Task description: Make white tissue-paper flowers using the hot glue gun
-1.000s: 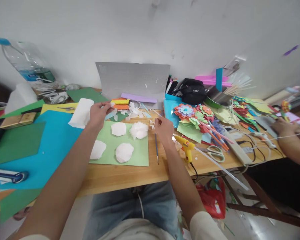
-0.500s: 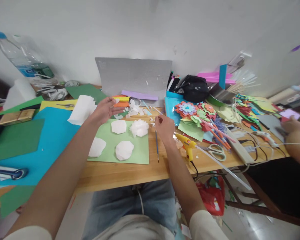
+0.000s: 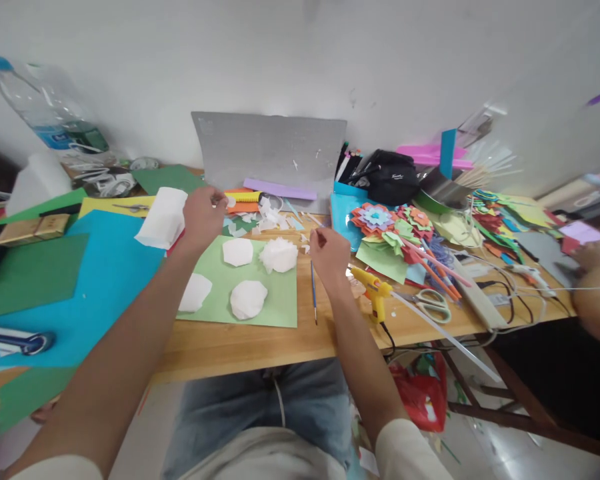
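My left hand (image 3: 203, 215) is closed in a pinch over the far edge of a light green sheet (image 3: 240, 291), beside a folded white tissue (image 3: 161, 217); what it pinches is too small to name. My right hand (image 3: 327, 253) is closed by the sheet's right corner, fingertips pinching a tiny white scrap near a heap of paper snippets (image 3: 273, 217). On the green sheet lie three flat white tissue rounds (image 3: 249, 299) and one fluffy white tissue flower (image 3: 279, 255). A thin blue paintbrush (image 3: 313, 292) lies just under my right wrist.
A yellow glue gun (image 3: 373, 291), scissors (image 3: 433, 305) and coloured paper flowers (image 3: 387, 225) lie to the right. Blue (image 3: 80, 287) and green sheets, a grey board (image 3: 270, 153), a water bottle (image 3: 45, 110) and a black pouch (image 3: 390, 179) ring the table. Another person's hand (image 3: 593, 267) works at far right.
My left hand opened flat half a second ago and has closed again into a pinch near the folded tissue. My right hand stayed nearly still. The view shifted slightly.
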Available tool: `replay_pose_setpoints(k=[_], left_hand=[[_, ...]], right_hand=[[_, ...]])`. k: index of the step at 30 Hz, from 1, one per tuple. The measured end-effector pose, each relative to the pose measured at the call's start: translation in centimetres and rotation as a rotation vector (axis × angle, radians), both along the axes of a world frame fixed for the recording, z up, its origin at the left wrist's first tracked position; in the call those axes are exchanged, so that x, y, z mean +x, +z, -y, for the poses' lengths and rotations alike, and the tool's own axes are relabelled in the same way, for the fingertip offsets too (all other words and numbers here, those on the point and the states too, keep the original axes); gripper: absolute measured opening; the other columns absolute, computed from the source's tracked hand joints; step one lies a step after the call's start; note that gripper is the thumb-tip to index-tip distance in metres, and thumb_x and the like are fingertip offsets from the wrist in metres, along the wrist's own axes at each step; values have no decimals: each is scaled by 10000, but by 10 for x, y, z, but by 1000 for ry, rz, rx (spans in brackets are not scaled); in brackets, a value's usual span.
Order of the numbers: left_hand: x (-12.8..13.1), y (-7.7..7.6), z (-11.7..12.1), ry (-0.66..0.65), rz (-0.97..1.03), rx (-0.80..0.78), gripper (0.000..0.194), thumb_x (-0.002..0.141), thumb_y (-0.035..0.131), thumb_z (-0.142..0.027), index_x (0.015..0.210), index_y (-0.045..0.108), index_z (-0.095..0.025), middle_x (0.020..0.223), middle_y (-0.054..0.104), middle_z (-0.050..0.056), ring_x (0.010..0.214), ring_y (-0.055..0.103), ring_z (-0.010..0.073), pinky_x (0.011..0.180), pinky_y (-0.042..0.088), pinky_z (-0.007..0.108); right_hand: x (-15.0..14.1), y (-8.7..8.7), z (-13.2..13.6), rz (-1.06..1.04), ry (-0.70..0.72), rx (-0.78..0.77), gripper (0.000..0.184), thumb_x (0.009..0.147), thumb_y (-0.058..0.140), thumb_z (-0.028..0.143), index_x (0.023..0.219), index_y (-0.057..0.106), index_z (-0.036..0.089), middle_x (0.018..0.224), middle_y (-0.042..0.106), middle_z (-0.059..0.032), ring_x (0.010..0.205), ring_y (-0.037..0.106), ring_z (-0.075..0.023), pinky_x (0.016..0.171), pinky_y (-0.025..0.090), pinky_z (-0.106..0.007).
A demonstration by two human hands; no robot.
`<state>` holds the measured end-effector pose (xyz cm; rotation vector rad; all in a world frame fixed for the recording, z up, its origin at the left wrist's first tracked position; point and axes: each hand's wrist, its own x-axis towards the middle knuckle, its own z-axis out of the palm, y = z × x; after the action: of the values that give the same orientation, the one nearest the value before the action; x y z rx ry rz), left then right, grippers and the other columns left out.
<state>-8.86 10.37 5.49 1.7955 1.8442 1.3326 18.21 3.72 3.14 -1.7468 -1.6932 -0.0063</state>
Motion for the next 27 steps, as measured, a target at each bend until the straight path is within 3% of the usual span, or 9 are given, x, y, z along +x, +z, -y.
replay_pose_setpoints(k=[3,5,7,10,13,16,21,27], left_hand=[[0,6,-3,-40,329,-139,76,773,649,-231,775,602,-172,801,626,56,797,657,228,777,529,386],[7,16,5,-135,540,-175,115,784,650,-258,817,587,-168,801,641,47,716,672,193,680,548,331],[19,27,21,-259,634,-225,181,773,680,-300,855,581,-172,804,665,41,675,678,171,631,545,288],[42,32,50,-430,663,-309,251,754,709,-369,864,581,-184,822,689,42,644,676,162,590,539,274],[60,19,71,-469,656,-299,263,743,716,-401,847,591,-193,786,683,31,611,657,147,564,526,263],[68,0,80,-485,628,-284,253,751,710,-420,837,608,-205,763,670,25,625,649,152,582,535,276],[71,-17,86,-520,554,-233,218,778,689,-411,820,627,-206,745,655,28,658,642,160,610,539,286],[69,-22,94,-519,752,-340,384,710,764,-381,1030,615,-230,866,688,31,811,667,183,637,561,280]], right_hand=[[1,-1,-1,-11,13,-1,314,920,439,337,766,664,182,752,671,-55,744,579,-185,716,397,-289],[1,0,0,-53,23,-3,313,913,443,344,767,669,183,755,672,-58,750,586,-188,734,414,-297],[-2,2,2,-170,67,0,312,906,456,372,795,678,183,769,677,-57,746,597,-186,747,440,-303],[-11,8,10,-522,238,-26,319,874,517,459,858,687,189,768,675,-40,687,607,-168,678,482,-293],[-24,15,20,-851,430,-112,319,809,610,506,896,694,212,767,664,-22,662,607,-149,589,496,-265],[-35,18,27,-978,514,-218,308,749,682,506,885,707,230,801,673,-18,711,614,-145,575,515,-248],[-41,13,28,-1016,505,-310,259,713,729,454,809,717,214,729,673,-7,663,617,-134,582,531,-258],[-40,6,25,-1043,472,-323,217,695,747,395,786,712,202,657,667,1,621,622,-129,585,525,-257]])
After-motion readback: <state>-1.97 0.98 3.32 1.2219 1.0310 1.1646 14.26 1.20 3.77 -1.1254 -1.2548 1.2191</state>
